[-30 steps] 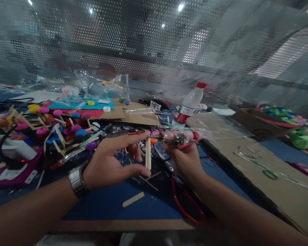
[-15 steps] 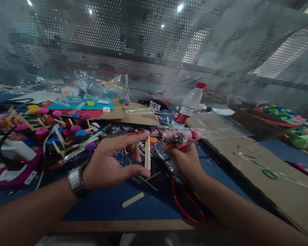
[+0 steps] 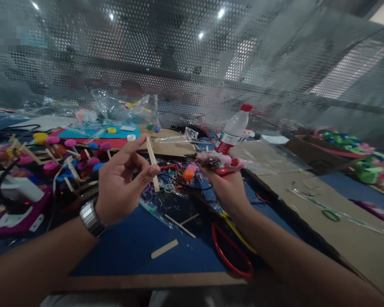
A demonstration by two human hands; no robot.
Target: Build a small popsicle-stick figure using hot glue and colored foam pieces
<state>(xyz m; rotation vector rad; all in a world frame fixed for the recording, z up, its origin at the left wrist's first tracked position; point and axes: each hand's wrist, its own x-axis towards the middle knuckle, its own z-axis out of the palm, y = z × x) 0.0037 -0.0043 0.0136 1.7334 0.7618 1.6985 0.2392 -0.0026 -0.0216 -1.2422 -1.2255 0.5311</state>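
Observation:
Between the thumb and index finger of my left hand (image 3: 118,192) are wooden craft sticks (image 3: 152,158), held tilted above the table. My right hand (image 3: 230,192) is wrapped round a pink hot glue gun (image 3: 235,163); its dirty nozzle end points left, apart from the sticks. A red light shows on the gun, and my fingers hide most of its handle. Below, a loose craft stick (image 3: 164,248) lies on the blue tabletop, near thin wooden pieces (image 3: 181,225). Red-handled scissors (image 3: 218,251) rest beneath my right forearm.
Behind the glue gun leans a plastic bottle (image 3: 235,128) with a red cap. Colourful stick-and-ball pieces (image 3: 72,166) crowd the left, beside a purple power strip (image 3: 35,221). Cardboard (image 3: 307,213) and a box (image 3: 316,153) of bright pieces are at right; perforated metal (image 3: 179,64) stands behind.
My left hand has moved left and slightly up with the craft sticks, away from the glue gun, and the sticks now tilt. My right hand keeps the gun in nearly the same place.

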